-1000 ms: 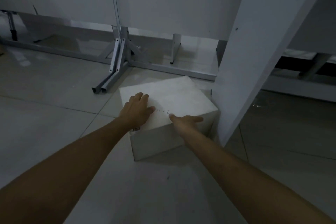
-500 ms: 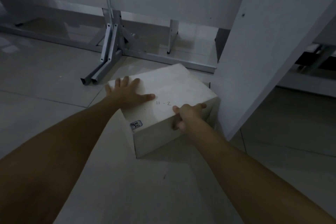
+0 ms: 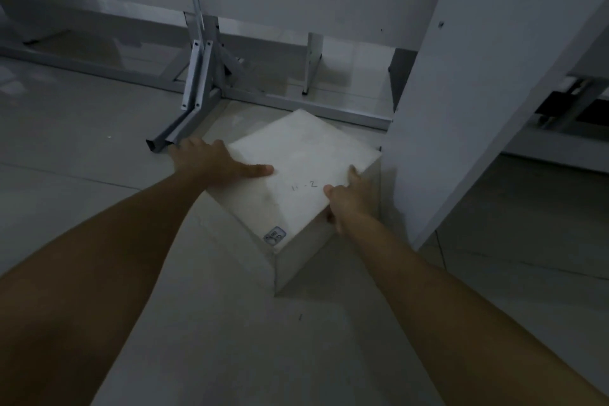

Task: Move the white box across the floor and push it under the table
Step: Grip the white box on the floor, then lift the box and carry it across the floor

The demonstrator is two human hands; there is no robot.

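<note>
Pale floor tiles fill the dim room, and grey metal frame legs are seen standing along the far side, behind the white box. The white box is placed on the floor with one corner turned toward the camera, and its right corner is just beside a tall white panel, which rises at a slant on the right of the box; whether the two are touching cannot be told. On the top of the box a handwritten mark "11 - 2" is seen, and a small blue-edged label is stuck near the corner closest to the camera. The left hand is laid on the left edge of the box, with the thumb stretched flat over the top and the fingers bent down over the left side. The right hand is closed around the right edge of the box, with the thumb on the top and the fingers wrapped on the side face. Both bare forearms are stretched from the bottom of the view toward the box.
</note>
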